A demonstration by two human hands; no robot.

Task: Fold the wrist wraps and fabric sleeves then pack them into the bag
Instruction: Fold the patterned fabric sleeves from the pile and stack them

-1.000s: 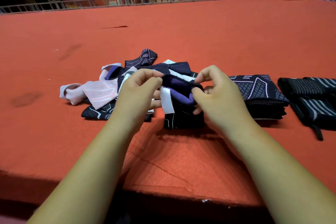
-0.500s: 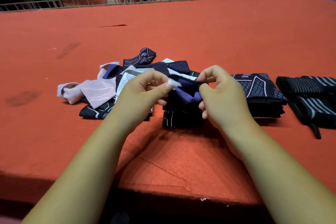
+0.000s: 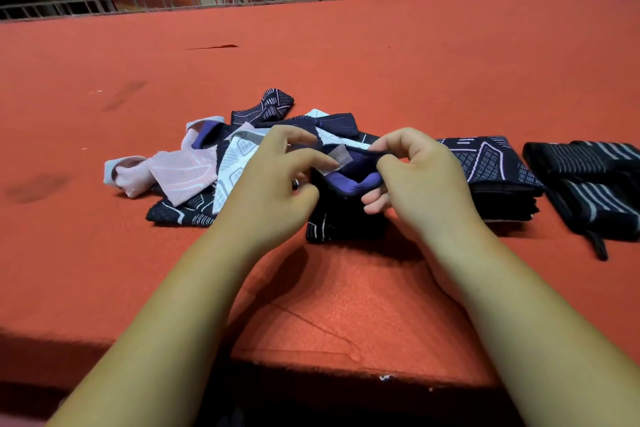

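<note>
Left hand (image 3: 273,184), right hand (image 3: 424,180): sleeve (image 3: 341,215), apparently

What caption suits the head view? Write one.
Left hand and right hand pinch a dark sleeve beside the folded stack.

Two hands (image 3: 273,184) (image 3: 426,180), two striped wrist wraps (image 3: 585,158) (image 3: 599,208)

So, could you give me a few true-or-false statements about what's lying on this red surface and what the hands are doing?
1. The left hand and the right hand both hold the dark sleeve. True.
2. The pink sleeve lies left of both hands. True.
3. The striped wraps lie left of the hands. False: they lie at the far right, beyond the folded stack.
4. The dark sleeve's inside is pink. False: it is purple.
</note>
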